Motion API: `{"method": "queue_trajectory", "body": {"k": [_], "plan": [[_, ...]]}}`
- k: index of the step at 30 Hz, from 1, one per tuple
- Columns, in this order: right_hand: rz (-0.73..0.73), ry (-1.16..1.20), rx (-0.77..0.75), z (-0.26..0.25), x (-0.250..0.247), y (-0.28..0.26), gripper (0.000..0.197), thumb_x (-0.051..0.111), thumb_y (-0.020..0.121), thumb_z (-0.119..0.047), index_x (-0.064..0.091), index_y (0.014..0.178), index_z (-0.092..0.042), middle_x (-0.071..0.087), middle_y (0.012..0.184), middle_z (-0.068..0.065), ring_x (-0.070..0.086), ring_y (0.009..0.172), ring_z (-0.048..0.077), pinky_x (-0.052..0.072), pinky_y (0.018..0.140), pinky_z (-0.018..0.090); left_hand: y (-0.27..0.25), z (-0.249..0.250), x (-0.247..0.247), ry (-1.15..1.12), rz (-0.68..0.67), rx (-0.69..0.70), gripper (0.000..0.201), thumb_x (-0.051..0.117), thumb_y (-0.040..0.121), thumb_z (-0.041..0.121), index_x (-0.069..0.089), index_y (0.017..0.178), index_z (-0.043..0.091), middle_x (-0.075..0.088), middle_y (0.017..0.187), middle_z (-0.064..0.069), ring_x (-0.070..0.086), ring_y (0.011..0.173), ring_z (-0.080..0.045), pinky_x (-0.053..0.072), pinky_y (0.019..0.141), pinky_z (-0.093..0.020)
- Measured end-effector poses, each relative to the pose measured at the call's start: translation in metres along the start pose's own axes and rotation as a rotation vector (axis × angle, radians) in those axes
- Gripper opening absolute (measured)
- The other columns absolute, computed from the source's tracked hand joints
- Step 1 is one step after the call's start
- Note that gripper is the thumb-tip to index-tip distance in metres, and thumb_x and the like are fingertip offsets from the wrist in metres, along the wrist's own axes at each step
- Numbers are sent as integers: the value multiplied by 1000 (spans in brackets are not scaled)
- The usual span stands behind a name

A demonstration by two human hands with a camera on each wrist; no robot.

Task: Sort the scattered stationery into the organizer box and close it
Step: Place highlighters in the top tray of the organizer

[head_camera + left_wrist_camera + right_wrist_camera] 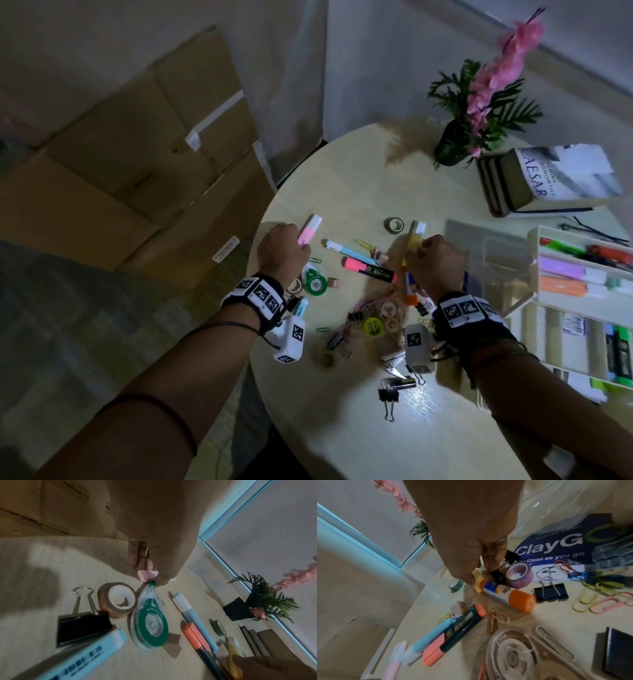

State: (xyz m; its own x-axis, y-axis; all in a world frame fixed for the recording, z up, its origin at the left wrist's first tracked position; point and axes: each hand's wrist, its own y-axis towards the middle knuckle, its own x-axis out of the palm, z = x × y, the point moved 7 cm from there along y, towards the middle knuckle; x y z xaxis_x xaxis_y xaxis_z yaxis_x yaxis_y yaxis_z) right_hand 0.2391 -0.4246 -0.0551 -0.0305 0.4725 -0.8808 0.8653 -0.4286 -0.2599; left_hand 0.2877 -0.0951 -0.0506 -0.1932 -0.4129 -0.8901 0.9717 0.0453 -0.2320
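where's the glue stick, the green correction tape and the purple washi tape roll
glue stick (507,596): right wrist view, on its white label.
green correction tape (150,625): left wrist view, on its green wheel.
purple washi tape roll (520,576): right wrist view, on its glittery outer side.

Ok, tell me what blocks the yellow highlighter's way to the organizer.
Nothing visible does. The right hand holds the yellow highlighter above the table; the organizer box lies open to its right, lid off beside it.
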Motion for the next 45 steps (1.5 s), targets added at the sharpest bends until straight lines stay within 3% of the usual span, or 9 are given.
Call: {"method": "queue_trajectory", "body": {"k": [9,13,19,22,26,32,35,41,45], "plan": [[1,71,112,-2,2,-6,76,51,78,-87,68,70,-13,66,61,5,66,54,25,43,50,26,-9,14,-12,-50,7,97,20,82,85,32,77,100,19,73,92,3,66,75,-15,40,52,-20],[-23,151,105,-10,-3,-15,67,61,78,-77,66,63,-12,64,57,4,63,52,22,42,51,26,-24,32,-24,-116,21,219,16,80,83,27,76,98,20,64,87,4,58,73,-14,29,53,-17],[-3,214,49,-3,-27,-35,34,59,95,-39,63,75,-12,60,63,2,58,59,26,29,48,25,-53,69,-29,-256,-2,357,12,66,91,25,72,96,16,61,84,4,58,72,-14,45,56,-28],[72,299,-54,0,-49,-55,30,52,103,-26,64,80,-11,64,66,2,63,60,26,36,50,28,-68,91,-25,-361,-24,407,12,56,95,18,65,91,10,63,85,-4,57,73,-20,49,60,-37],[124,421,-153,10,-85,-88,26,54,107,-19,61,83,-13,57,61,-7,58,50,1,35,46,11,-92,126,-14,-428,-97,433,17,45,93,21,56,90,7,52,75,-6,47,66,-25,39,59,-44],[130,581,-208,62,-127,-112,15,54,107,-24,68,104,-18,68,74,0,64,67,17,48,60,36,-131,188,-6,-541,-191,453,26,56,102,37,55,82,19,58,65,9,52,60,2,36,56,-25],[113,710,-200,89,-158,-127,14,52,108,-25,65,106,-21,71,81,5,65,70,26,54,63,45,-146,217,-2,-567,-176,482,50,58,99,61,59,83,14,59,69,-6,56,64,-12,47,63,-39],[137,808,-150,163,-217,-139,17,46,109,-18,56,95,-17,50,77,0,43,67,14,37,63,37,-169,278,2,-538,-150,488,38,64,97,60,60,73,31,59,58,6,59,55,-13,47,54,-40],[149,833,-188,198,-255,-142,29,48,111,-39,62,91,-24,47,71,-8,42,65,9,36,59,28,-179,311,14,-502,-154,506,30,65,99,52,63,77,31,57,60,15,51,54,-5,37,52,-29]]}}
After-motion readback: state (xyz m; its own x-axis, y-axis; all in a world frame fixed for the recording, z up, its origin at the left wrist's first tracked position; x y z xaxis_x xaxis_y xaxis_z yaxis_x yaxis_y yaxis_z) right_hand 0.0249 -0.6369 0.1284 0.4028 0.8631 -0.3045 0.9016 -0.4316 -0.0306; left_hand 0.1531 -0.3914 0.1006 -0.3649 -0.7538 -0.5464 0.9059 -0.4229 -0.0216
